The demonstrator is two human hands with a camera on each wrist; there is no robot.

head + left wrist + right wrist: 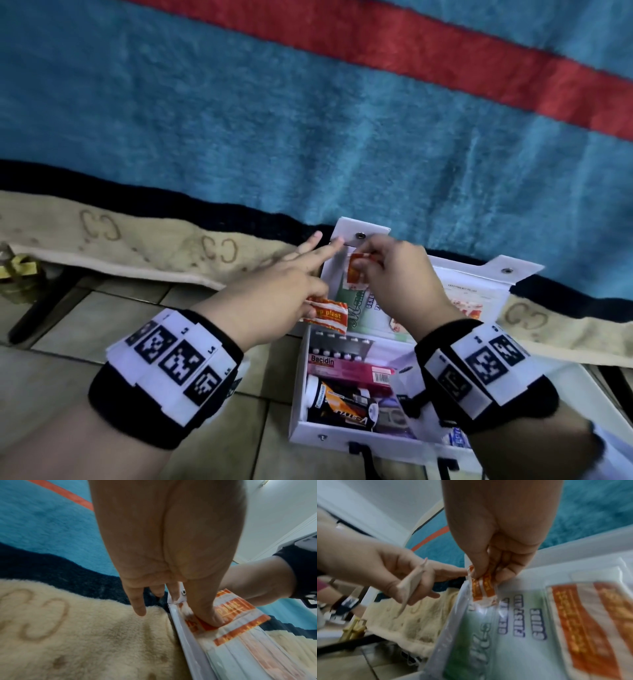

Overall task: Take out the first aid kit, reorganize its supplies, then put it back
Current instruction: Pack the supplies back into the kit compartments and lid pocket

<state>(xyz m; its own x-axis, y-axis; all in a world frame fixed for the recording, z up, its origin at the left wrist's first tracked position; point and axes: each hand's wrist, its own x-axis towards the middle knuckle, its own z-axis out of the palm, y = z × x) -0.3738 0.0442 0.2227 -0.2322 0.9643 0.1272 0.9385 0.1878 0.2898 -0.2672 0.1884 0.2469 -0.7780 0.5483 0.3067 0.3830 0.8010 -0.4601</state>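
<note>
The white first aid kit (342,432) lies open on the floor, its lid (486,274) leaning back against a blanket. My left hand (274,291) pinches an orange-and-white plaster packet (327,313) under the thumb (205,615), with two fingers stretched toward the lid's top left corner. My right hand (394,270) pinches a second, smaller plaster packet (356,274) (483,586) over the lid's clear pocket. That pocket holds a green first aid guide (513,628) and more orange packets (582,622). In the box lie blister strips (339,342), a pink Bacidin carton (349,368) and a black tube (342,404).
A blue blanket (308,120) with a red stripe and a cream border (154,246) hangs behind the kit. A brass padlock (17,270) and a dark bar (37,308) sit at the far left. Beige floor tiles (102,325) lie under my left wrist.
</note>
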